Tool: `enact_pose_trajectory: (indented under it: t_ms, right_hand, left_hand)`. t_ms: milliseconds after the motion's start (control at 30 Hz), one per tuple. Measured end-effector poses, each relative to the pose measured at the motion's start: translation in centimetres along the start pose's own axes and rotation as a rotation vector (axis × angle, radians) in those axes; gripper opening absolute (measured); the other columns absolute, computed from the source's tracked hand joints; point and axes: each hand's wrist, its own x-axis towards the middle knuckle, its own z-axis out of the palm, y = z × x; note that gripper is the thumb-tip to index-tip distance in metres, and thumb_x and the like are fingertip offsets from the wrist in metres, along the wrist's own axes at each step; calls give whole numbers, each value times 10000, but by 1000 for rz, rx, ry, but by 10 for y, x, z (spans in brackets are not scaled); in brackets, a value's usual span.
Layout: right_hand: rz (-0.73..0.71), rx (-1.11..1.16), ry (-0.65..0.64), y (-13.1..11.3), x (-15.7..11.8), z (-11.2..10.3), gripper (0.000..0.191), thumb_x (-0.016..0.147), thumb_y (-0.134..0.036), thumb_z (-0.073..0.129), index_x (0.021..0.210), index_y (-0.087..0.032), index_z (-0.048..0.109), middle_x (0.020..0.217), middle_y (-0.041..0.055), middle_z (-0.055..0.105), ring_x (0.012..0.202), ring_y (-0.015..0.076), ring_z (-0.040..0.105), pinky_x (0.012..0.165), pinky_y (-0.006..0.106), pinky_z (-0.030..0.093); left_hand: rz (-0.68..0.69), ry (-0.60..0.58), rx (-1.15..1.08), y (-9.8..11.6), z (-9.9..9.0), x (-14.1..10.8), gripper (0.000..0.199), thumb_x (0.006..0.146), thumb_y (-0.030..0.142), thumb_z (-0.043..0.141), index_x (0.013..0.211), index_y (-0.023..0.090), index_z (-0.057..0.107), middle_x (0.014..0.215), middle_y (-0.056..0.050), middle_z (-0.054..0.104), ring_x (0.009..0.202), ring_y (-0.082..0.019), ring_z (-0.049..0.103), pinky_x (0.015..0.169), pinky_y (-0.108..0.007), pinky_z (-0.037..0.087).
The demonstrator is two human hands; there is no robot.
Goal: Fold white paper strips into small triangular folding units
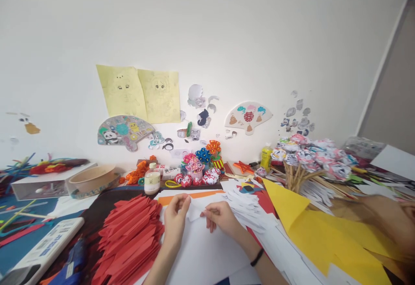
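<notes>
My left hand (177, 215) pinches the left side of a small white paper piece (195, 210) between thumb and fingers. At the piece's right side, my right hand (218, 216) has its thumb and forefinger closed on it. Both hands are above a large white sheet (207, 254). Left of them lies a big pile of folded red paper strips (129, 241). A heap of white paper strips (244, 207) lies just right of my right hand. Behind the hands, an orange sheet (165, 200) shows its edge.
Yellow paper (330, 237) spreads on the right, near another person's blurred arm (385, 218). Paper flowers on sticks (304, 159) stand behind it. A small bottle (152, 180) stands at the back. A glue gun (73, 261) and long white box (48, 248) lie left.
</notes>
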Motion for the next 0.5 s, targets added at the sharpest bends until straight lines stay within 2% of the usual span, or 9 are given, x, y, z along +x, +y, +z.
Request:
enact_pose_trajectory:
  t_ms: [167, 500]
  right_hand:
    - [10, 0, -17, 2, 1, -1, 471, 790, -558, 565, 808, -105, 690, 520, 17, 609, 392, 101, 550, 393, 188, 409]
    - [13, 0, -32, 1, -1, 0, 475, 793, -561, 556, 844, -110, 695, 550, 22, 623, 414, 103, 561, 407, 191, 407]
  left_hand:
    - [-30, -15, -46, 4, 2, -1, 294, 741, 440, 648, 819, 160, 610, 736, -7, 589, 682, -142, 523, 633, -225, 416]
    - [-61, 43, -85, 10, 2, -3, 360, 696, 502, 663, 774, 157, 596, 634, 20, 536, 584, -125, 477, 559, -217, 383]
